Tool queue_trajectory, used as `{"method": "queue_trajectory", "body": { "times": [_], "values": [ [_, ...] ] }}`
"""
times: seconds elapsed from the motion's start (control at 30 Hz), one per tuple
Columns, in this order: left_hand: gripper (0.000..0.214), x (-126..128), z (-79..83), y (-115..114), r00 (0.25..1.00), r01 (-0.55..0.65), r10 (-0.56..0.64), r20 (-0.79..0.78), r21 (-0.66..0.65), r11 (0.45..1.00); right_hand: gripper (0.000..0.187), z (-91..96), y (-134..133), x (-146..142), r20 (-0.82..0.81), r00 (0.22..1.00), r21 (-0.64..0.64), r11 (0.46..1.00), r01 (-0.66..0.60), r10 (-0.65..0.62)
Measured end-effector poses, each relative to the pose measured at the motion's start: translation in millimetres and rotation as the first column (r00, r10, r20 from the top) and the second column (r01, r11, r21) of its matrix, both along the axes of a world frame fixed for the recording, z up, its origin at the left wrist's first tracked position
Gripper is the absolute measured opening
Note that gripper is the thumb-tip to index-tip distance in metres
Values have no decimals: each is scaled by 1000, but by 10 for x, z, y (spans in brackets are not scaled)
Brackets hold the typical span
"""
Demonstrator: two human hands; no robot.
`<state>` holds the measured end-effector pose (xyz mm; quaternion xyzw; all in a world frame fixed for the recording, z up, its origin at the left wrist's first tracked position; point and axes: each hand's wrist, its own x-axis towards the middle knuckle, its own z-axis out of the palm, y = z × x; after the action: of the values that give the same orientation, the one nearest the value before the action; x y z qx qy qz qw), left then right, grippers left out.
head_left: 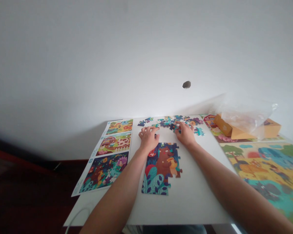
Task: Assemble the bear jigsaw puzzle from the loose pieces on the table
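A partly joined jigsaw puzzle [162,165], showing a brown bear with a honey pot among dark blue leaves, lies on the white table. Above its upper left corner is my left hand [148,138], fingers curled, with a small dark puzzle piece [155,135] showing between thumb and forefinger. My right hand [186,133] reaches to the loose puzzle pieces [166,123] at the back; its thumb and fingers are apart, touching pieces. More loose pieces [199,131] lie just right of that hand, and some are hidden under its fingers.
A picture sheet [94,156] with three printed scenes lies along the left edge. At right are a finished-looking animal picture [271,172], an orange box [244,128] and a clear plastic bag [249,110]. A white wall [146,65] with a hole stands behind the table.
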<state>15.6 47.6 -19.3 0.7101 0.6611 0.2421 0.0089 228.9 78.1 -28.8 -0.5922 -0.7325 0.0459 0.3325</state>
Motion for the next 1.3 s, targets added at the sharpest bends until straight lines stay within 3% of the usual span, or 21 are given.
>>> {"method": "queue_trajectory", "body": {
  "times": [0.1,0.23,0.33,0.43,0.57,0.73,1.07,1.3],
  "values": [
    [33,-30,-35,28,998,-70,71,2,-33,997,38,4,26,37,-54,979,3,980,198,-198],
    [29,-51,-53,45,996,-82,84,32,-39,996,32,21,28,58,-22,967,-38,967,251,-252],
    [26,-57,-45,47,994,-93,95,55,-49,994,26,17,29,50,37,978,-54,977,206,-204],
    [28,-60,-44,56,996,-49,54,73,-63,997,22,-5,41,37,61,995,-64,994,84,-80],
    [37,-49,-58,58,996,39,-36,77,-42,998,19,-35,55,16,76,990,-47,992,-118,121],
    [55,-12,-69,32,971,228,-231,57,57,972,24,-40,32,-11,60,964,-38,966,-257,258],
    [30,12,-70,67,950,281,-290,117,88,956,25,-17,16,-8,42,954,-53,954,-295,297],
    [45,17,-58,46,942,296,-311,125,124,947,33,-22,15,-20,27,963,-45,963,-267,268]
  ]
}}
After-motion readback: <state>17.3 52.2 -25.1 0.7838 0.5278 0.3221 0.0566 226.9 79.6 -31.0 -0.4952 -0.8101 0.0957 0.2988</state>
